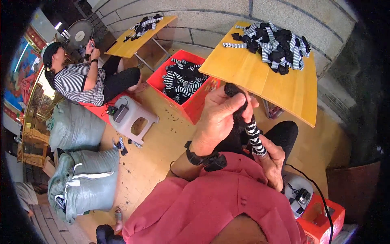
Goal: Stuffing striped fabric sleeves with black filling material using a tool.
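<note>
A sock, black at the foot with a black-and-white striped leg (254, 138), stretches between my two hands in front of my lap. My left hand (219, 116), a black band and device at its wrist, is closed around the black foot end, pinching it between thumb and fingers. Lower and to the right, my right hand (273, 159) is closed at the end of the striped leg. Whether any of its fingers are inside the sock is hidden. Just beyond my hands stands a yellow folding table (227, 61) bearing a pile of black and striped socks (280, 46).
A red bin (191, 106) of striped socks stands ahead-left. Beyond it, a seated person (81, 81) handles something small beside another sock-laden table (129, 45). A grey stool (140, 118) and stuffed sacks (95, 179) are left. A black cable (321, 193) runs at right.
</note>
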Action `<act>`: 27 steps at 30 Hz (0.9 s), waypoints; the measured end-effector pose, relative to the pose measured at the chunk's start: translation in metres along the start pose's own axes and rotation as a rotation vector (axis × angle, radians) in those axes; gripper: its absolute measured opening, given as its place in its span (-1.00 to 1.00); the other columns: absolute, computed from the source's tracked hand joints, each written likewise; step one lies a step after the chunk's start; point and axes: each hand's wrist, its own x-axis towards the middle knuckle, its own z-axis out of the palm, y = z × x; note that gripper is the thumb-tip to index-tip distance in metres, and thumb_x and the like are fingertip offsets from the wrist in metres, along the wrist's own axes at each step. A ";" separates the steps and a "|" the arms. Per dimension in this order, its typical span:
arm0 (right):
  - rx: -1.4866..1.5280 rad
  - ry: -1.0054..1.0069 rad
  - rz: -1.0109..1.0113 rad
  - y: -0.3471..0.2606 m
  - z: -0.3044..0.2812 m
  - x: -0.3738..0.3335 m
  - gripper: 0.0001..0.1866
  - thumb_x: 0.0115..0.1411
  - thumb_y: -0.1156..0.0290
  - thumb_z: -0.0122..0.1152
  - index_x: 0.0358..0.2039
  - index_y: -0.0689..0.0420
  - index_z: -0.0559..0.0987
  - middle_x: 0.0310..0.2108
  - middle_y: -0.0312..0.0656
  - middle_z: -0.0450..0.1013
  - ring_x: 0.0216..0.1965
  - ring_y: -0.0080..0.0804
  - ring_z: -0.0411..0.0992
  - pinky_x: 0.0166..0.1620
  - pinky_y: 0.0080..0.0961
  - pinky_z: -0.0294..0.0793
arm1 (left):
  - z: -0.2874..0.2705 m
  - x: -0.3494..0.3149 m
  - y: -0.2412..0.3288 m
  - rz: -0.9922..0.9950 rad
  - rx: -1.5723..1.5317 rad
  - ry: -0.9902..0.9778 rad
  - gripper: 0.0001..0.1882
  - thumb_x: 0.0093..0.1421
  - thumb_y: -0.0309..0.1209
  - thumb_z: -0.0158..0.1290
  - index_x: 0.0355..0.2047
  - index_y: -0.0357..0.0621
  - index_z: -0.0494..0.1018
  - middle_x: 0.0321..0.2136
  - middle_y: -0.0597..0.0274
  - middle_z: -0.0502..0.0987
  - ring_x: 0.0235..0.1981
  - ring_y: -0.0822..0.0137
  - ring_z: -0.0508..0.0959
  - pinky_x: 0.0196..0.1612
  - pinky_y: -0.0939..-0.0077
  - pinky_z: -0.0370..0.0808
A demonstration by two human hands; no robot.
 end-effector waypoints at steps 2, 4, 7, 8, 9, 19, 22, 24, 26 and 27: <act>0.151 0.002 0.082 -0.003 -0.004 0.000 -0.61 0.08 0.69 0.00 -0.04 0.24 0.45 -0.36 -0.19 0.51 -0.41 -0.56 0.44 -0.32 -0.67 0.38 | 0.005 0.000 0.000 -0.035 0.008 -0.028 -0.79 0.19 -0.37 -0.01 -0.39 -0.32 0.39 -0.63 0.15 0.43 -0.55 0.35 0.44 -0.38 0.51 0.42; 0.203 -0.040 0.233 -0.005 -0.007 -0.001 -0.66 0.11 0.52 0.08 -0.06 0.24 0.46 -0.64 -0.29 0.38 -0.68 -0.72 0.18 -0.62 -0.76 0.10 | 0.009 -0.002 0.000 -0.058 0.006 -0.019 -0.80 0.18 -0.37 -0.01 -0.41 -0.32 0.39 -0.62 0.14 0.44 -0.55 0.36 0.45 -0.38 0.51 0.43; 0.388 -0.086 0.431 -0.004 -0.011 0.001 -0.63 0.07 0.43 0.13 -0.10 0.32 0.45 -0.74 -0.29 0.27 -0.79 -0.70 0.07 -0.73 -0.73 -0.04 | 0.010 -0.003 -0.002 -0.077 0.042 -0.048 -0.83 0.17 -0.42 0.00 -0.44 -0.31 0.40 -0.62 0.15 0.44 -0.55 0.37 0.45 -0.38 0.48 0.42; 0.520 -0.127 0.518 -0.005 -0.012 0.003 -0.61 0.05 0.43 0.15 -0.11 0.34 0.45 -0.78 -0.29 0.23 -0.82 -0.69 0.03 -0.75 -0.72 -0.09 | 0.011 -0.003 -0.003 -0.079 0.041 -0.048 -0.83 0.17 -0.42 0.00 -0.44 -0.31 0.40 -0.62 0.15 0.44 -0.55 0.37 0.45 -0.38 0.48 0.42; 0.590 -0.120 0.534 -0.008 -0.008 0.005 -0.59 0.01 0.43 0.15 -0.11 0.36 0.43 -0.80 -0.28 0.18 -0.84 -0.68 -0.02 -0.77 -0.70 -0.14 | 0.014 -0.003 -0.004 -0.099 0.015 0.001 -0.84 0.16 -0.42 0.01 -0.44 -0.31 0.40 -0.61 0.17 0.44 -0.56 0.38 0.45 -0.39 0.50 0.42; 0.556 -0.102 0.468 0.002 -0.010 0.011 -0.62 0.06 0.48 0.04 -0.07 0.30 0.42 -0.69 -0.24 0.31 -0.75 -0.65 0.15 -0.75 -0.75 -0.07 | 0.014 -0.007 -0.028 -0.237 0.153 0.152 -0.76 0.17 -0.36 0.00 -0.27 -0.32 0.40 -0.49 0.13 0.48 -0.46 0.31 0.49 -0.21 0.39 0.44; 0.522 -0.090 0.451 0.004 -0.015 0.012 -0.63 0.07 0.50 0.02 -0.07 0.30 0.43 -0.68 -0.23 0.34 -0.75 -0.67 0.15 -0.74 -0.76 -0.05 | 0.014 0.004 -0.025 0.100 0.261 0.243 -0.67 0.19 -0.32 0.00 -0.14 -0.33 0.36 -0.36 0.09 0.47 -0.36 0.28 0.51 -0.21 0.38 0.48; 0.426 -0.062 0.558 -0.002 -0.014 0.014 -0.60 0.04 0.49 0.02 -0.08 0.37 0.41 -0.75 -0.22 0.31 -0.84 -0.66 0.06 -0.57 -0.70 0.34 | 0.006 0.005 -0.018 0.105 0.226 0.229 -0.66 0.20 -0.33 -0.02 -0.11 -0.34 0.34 -0.32 0.09 0.46 -0.30 0.28 0.50 -0.18 0.32 0.50; 0.424 -0.050 0.570 -0.003 -0.010 0.015 -0.62 0.04 0.51 0.01 -0.09 0.37 0.41 -0.74 -0.22 0.32 -0.83 -0.67 0.08 -0.61 -0.72 0.29 | 0.008 0.007 -0.012 0.120 0.228 0.268 -0.68 0.22 -0.36 -0.05 -0.11 -0.35 0.33 -0.32 0.09 0.46 -0.27 0.28 0.49 -0.20 0.32 0.51; 0.419 -0.036 0.575 -0.003 -0.008 0.015 -0.63 0.04 0.53 0.01 -0.10 0.37 0.42 -0.72 -0.22 0.32 -0.81 -0.67 0.10 -0.64 -0.73 0.25 | 0.010 0.009 -0.012 0.157 0.164 0.307 -0.72 0.21 -0.41 -0.03 -0.14 -0.36 0.35 -0.37 0.13 0.49 -0.38 0.32 0.52 -0.25 0.49 0.47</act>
